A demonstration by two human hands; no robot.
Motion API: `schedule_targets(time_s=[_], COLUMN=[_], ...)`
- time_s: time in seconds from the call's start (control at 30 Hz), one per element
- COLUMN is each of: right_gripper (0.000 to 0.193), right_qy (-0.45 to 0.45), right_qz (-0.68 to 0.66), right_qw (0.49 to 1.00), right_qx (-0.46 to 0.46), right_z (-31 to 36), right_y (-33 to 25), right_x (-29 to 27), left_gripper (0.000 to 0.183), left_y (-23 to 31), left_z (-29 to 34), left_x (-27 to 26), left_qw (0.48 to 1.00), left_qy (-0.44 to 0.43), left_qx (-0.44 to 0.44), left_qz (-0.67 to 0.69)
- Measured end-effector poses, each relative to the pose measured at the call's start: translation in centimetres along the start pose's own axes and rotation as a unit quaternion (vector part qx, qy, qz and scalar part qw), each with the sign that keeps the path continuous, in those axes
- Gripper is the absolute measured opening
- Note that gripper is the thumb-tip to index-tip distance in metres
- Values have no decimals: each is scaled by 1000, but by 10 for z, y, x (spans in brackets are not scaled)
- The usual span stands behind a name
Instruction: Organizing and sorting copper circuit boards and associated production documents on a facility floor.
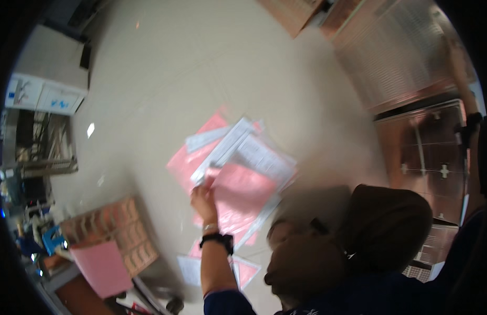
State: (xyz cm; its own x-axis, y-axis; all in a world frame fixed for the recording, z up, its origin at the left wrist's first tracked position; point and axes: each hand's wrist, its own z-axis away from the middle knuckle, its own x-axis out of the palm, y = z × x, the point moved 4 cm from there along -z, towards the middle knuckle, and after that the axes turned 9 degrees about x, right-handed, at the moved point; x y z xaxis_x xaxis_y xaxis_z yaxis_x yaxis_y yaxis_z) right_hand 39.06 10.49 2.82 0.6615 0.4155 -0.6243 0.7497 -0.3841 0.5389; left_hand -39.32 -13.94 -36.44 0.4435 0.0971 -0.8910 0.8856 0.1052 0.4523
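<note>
My left hand (203, 202), with a dark watch on the wrist, is closed on the edge of a pink plastic sheet (241, 191). The sheet lies on a loose, overlapping pile on the floor. Under and beyond it are white printed papers (262, 152) and another pink sheet (183, 163). More pink and white sheets (191, 268) lie beneath my forearm. At the far right my right hand (454, 55) reaches along shiny, film-covered brown packs (401, 58); its fingers are blurred and hard to make out.
My knees (393, 226) in brown cloth are close to the pile's right. A lower shiny brown pack (427, 163) stands at the right. On the left are a brown partitioned carton (112, 226) with a pink sheet (102, 268) against it, a blue stool (53, 239) and a white box (59, 97).
</note>
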Motion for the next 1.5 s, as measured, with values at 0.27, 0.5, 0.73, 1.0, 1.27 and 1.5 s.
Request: schedule_targets(time_s=[0.27,0.5,0.73,1.0,1.27,1.5], right_gripper=[51,52,43,30,30,34], right_qy=[65,3,-200,-327,-370,-467], right_qz=[-130,-342,-488,-405,-393,-623], right_qw=[988,938,840,849,839,568], right_qx=[47,50,125,94,63,268], right_z=[46,26,23,28,26,42], right_y=[-97,-77,-89,-118,-132,-119], right_x=[-97,-108,-110,-153,-170,-149], left_gripper=[13,19,27,18,17,23], left_y=[42,212,350,479,621,698], left_z=[-60,-132,-201,-248,-294,-341], left_x=[-143,-242,-371,-383,-354,-271], left_qw=[985,978,987,938,880,748], left_qy=[138,150,52,42,-98,-277], left_qx=[14,124,110,88,259,386], left_qz=[107,71,108,332,386,463])
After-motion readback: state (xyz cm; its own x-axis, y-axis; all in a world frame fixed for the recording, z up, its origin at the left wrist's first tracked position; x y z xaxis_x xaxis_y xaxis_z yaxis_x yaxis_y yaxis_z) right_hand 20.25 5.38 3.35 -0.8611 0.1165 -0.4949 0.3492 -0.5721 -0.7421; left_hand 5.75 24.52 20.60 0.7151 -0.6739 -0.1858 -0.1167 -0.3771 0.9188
